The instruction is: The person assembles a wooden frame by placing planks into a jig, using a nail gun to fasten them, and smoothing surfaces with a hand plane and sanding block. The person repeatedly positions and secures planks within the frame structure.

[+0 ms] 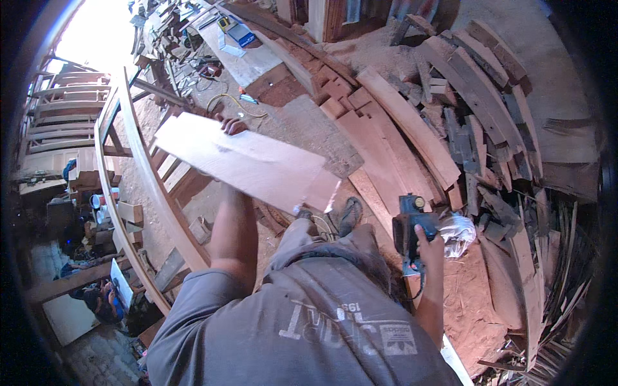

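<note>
My left hand (232,125) is curled over the far edge of a wide, pale wooden board (251,164). The board is held up at a slant in front of me, and my left forearm passes beneath it. It appears to be several flat pieces side by side, with stepped ends. My right hand (430,249) is closed around the handle of a dark power tool with a round knob on top, which looks like an electric planer (407,226). A cord trails from its near end. The planer is off to my right, apart from the board.
Long curved wooden rails (148,174) run along my left. Planks (412,145) and offcuts are piled at right, beside a clear plastic bag (457,235). A yellow hose (228,98) lies ahead near a low bench (257,67). Another person (106,301) is at far left.
</note>
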Tool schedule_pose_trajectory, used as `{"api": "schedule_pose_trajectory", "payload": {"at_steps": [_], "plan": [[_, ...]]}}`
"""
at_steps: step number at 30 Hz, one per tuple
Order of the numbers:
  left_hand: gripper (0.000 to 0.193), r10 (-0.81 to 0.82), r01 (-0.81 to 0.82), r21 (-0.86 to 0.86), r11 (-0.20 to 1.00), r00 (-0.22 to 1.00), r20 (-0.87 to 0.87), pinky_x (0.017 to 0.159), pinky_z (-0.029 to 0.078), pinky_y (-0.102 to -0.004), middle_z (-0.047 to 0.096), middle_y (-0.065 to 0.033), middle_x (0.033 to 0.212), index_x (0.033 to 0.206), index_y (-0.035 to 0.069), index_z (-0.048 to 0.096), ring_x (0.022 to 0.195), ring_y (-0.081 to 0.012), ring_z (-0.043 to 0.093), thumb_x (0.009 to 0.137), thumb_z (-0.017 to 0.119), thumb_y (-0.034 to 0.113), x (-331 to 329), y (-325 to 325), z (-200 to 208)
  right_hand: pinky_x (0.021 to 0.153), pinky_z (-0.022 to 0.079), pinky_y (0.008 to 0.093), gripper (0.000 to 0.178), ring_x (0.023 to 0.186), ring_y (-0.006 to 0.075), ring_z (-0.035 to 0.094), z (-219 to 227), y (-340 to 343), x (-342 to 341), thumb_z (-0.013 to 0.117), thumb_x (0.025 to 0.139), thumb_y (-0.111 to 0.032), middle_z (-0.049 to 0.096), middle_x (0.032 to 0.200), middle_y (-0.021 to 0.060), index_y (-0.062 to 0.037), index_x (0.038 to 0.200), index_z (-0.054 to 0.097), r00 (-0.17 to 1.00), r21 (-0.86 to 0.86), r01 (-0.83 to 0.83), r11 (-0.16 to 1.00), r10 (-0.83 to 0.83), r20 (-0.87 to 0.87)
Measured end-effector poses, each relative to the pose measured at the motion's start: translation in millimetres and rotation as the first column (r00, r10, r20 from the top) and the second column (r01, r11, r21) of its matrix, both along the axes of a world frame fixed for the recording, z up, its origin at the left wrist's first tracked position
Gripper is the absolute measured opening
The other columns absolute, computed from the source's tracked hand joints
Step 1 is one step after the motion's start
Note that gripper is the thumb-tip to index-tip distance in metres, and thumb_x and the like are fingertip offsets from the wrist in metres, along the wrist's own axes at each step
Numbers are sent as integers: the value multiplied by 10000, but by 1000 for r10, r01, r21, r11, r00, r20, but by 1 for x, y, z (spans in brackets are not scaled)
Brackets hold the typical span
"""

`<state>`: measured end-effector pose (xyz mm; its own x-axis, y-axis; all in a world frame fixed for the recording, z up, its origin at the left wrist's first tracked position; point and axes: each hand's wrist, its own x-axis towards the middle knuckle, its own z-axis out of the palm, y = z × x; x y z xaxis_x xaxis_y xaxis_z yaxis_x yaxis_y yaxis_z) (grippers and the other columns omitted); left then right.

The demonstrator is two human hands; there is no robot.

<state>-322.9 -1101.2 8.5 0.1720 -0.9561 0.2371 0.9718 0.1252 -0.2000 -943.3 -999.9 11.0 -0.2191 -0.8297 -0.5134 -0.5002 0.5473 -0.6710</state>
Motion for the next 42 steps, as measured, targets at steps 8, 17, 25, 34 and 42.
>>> {"api": "schedule_pose_trajectory", "payload": {"at_steps": [8,17,25,34,42], "plan": [[342,45,-76,195,978,986,159,705,429,-315,560,12,707,795,181,590,688,-125,492,1082,456,312,131,76,-25,561,557,371,646,588,218,684,-138,-42,-14,823,852,-569,721,804,151,36,1038,691,900,20,-378,926,372,-228],[230,298,-618,194,762,601,741,771,477,-367,595,-73,880,1074,74,591,814,-207,580,1102,467,266,147,260,86,903,577,497,871,1130,444,688,-274,-239,95,767,870,-592,689,1254,282,15,1441,515,824,81,-541,837,546,-148],[597,4,-925,146,-351,155,988,721,544,-359,586,-1,974,1264,171,560,873,-170,605,1014,485,708,18,284,180,1055,484,400,590,1153,308,650,-351,-404,204,802,859,-228,699,1293,147,71,1337,629,790,-326,-407,853,508,342],[700,-164,-831,-62,-552,35,986,917,546,-371,683,-79,1161,1341,-4,583,1040,-184,664,1023,582,619,-34,285,240,1112,468,461,687,1295,386,584,-392,-489,218,800,911,-191,562,1480,233,18,1488,492,839,-306,-474,826,529,129],[557,-727,-718,-425,-551,163,667,647,458,-325,573,16,742,866,37,696,680,-118,504,998,656,578,-21,305,287,1105,478,408,522,1354,320,564,-135,-408,233,674,1029,-246,516,1515,251,60,1422,518,953,-604,-125,788,265,148]]}}
